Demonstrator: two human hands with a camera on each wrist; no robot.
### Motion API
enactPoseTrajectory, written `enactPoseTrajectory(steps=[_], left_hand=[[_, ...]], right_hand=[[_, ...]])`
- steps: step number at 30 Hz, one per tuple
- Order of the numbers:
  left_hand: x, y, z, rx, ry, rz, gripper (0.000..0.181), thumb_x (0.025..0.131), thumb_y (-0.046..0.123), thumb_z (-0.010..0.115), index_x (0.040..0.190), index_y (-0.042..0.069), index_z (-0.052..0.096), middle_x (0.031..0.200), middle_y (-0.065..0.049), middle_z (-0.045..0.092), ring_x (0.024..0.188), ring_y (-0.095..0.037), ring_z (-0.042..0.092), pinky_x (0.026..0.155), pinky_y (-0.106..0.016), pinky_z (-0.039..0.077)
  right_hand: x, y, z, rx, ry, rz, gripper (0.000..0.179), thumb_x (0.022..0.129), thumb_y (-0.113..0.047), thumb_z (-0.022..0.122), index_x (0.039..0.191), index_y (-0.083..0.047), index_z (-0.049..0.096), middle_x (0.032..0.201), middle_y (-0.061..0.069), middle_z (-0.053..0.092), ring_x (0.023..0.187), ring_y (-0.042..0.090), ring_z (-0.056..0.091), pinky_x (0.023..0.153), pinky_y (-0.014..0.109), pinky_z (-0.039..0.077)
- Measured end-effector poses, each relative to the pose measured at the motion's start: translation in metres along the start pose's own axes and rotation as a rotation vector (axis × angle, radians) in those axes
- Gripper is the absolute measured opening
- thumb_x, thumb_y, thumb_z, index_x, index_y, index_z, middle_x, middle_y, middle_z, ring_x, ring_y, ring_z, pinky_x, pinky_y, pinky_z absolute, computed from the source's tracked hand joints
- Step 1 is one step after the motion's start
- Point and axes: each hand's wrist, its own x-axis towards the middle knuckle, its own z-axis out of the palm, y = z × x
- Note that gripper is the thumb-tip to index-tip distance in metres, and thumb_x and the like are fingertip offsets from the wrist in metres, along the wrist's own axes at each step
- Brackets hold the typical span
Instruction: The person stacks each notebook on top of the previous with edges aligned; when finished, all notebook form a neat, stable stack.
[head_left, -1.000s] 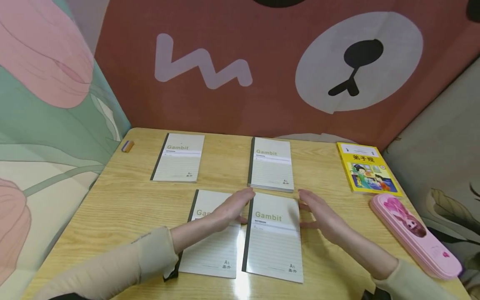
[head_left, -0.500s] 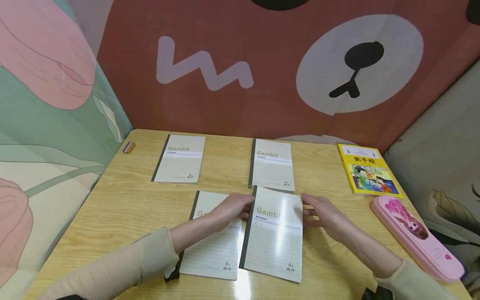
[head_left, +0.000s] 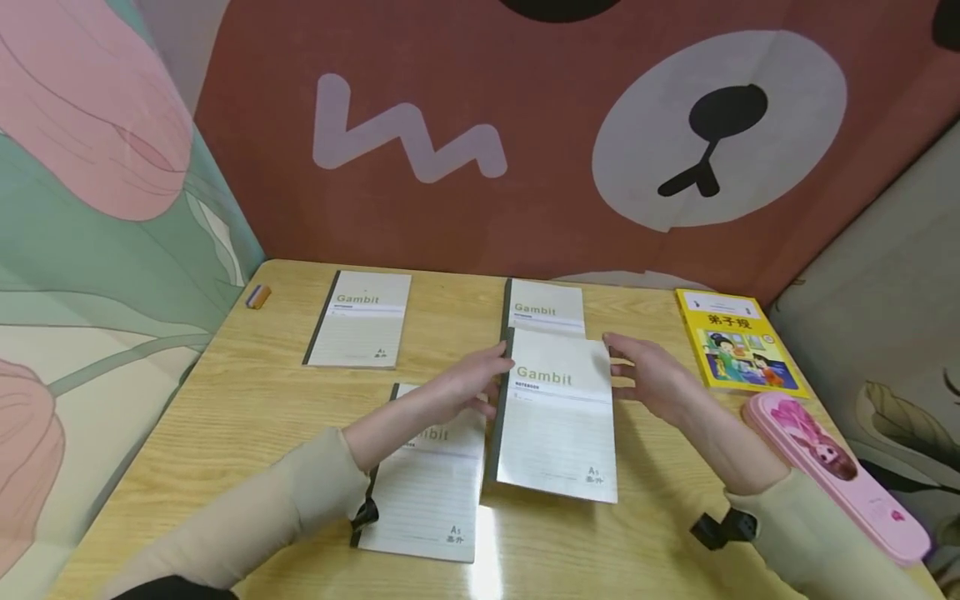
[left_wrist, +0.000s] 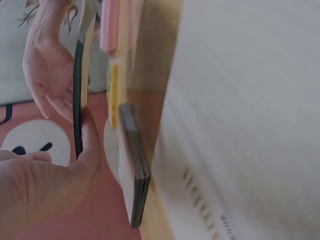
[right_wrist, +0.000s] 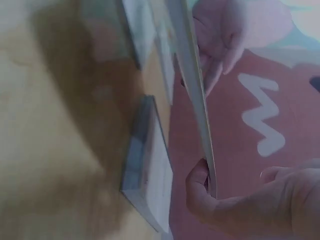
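Observation:
A white Gambit notebook (head_left: pixel 557 429) with a dark spine hangs above the table, its top end overlapping the back middle notebook (head_left: pixel 546 308) in the head view. On the spine side, near the top, my left hand (head_left: pixel 468 379) pinches it. My right hand (head_left: pixel 656 379) holds the opposite edge at about the same height. Both wrist views show the held notebook (left_wrist: pixel 78 95) edge-on, apart from the table, with a thumb curled over its edge (right_wrist: pixel 202 115). Beneath my left forearm lies another Gambit notebook (head_left: pixel 427 500), partly covered by that hand and arm.
One more notebook (head_left: pixel 358 321) lies at the back left, near a small eraser (head_left: pixel 258 296). The back middle notebook looks like a stack (left_wrist: pixel 135 165) in the left wrist view. At right are a yellow book (head_left: pixel 742 342) and a pink pencil case (head_left: pixel 836 475). Walls border the table.
Both hands, first beside the front right notebook, have taken hold of its edges and lifted it. It has moved up and away from me, now covering part of the back middle notebook.

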Motion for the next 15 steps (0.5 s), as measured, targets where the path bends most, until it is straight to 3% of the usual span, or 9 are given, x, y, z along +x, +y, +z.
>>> enactPoseTrajectory(steps=[3,6,9,13,15], left_hand=[[0.012,0.009,-0.006,-0.019,0.021,-0.002,0.065,0.11,0.032,0.041,0.167,0.018,0.011,0.133,-0.016,0.067,0.101,-0.023,0.07,0.068,-0.025,0.06],[0.028,0.017,-0.013,-0.004,0.056,-0.003,0.062,0.111,0.033,0.04,0.167,0.022,0.015,0.133,-0.013,0.067,0.104,-0.022,0.068,0.069,-0.024,0.058],[0.045,0.025,-0.02,0.018,0.083,0.004,0.056,0.111,0.032,0.039,0.164,0.023,0.027,0.129,-0.012,0.069,0.1,-0.022,0.067,0.071,-0.027,0.057],[0.069,0.032,-0.028,0.02,0.122,-0.005,0.047,0.111,0.03,0.038,0.155,0.016,0.045,0.131,-0.013,0.07,0.098,-0.02,0.065,0.081,-0.033,0.056],[0.08,0.033,-0.031,0.004,0.15,-0.013,0.046,0.11,0.03,0.039,0.151,0.012,0.049,0.134,-0.014,0.068,0.1,-0.021,0.063,0.087,-0.035,0.055]], right_hand=[[0.013,-0.01,-0.005,0.027,-0.004,-0.015,0.041,0.109,-0.048,0.042,0.136,-0.017,0.044,0.127,-0.002,0.043,0.107,0.013,0.047,0.096,0.036,0.049],[0.027,-0.02,-0.009,0.044,-0.006,-0.033,0.061,0.109,-0.049,0.038,0.158,-0.016,0.025,0.154,0.013,0.035,0.122,0.018,0.045,0.105,0.039,0.045],[0.042,-0.029,-0.012,0.094,0.012,-0.039,0.072,0.109,-0.047,0.039,0.165,-0.012,0.009,0.154,0.014,0.035,0.127,0.02,0.043,0.109,0.038,0.042],[0.065,-0.039,-0.014,0.222,0.072,-0.022,0.067,0.11,-0.04,0.039,0.165,-0.012,0.011,0.135,0.002,0.042,0.13,0.021,0.043,0.115,0.038,0.042],[0.077,-0.042,-0.015,0.295,0.101,-0.008,0.067,0.11,-0.037,0.038,0.166,-0.013,0.01,0.145,0.006,0.039,0.141,0.025,0.039,0.121,0.038,0.038]])
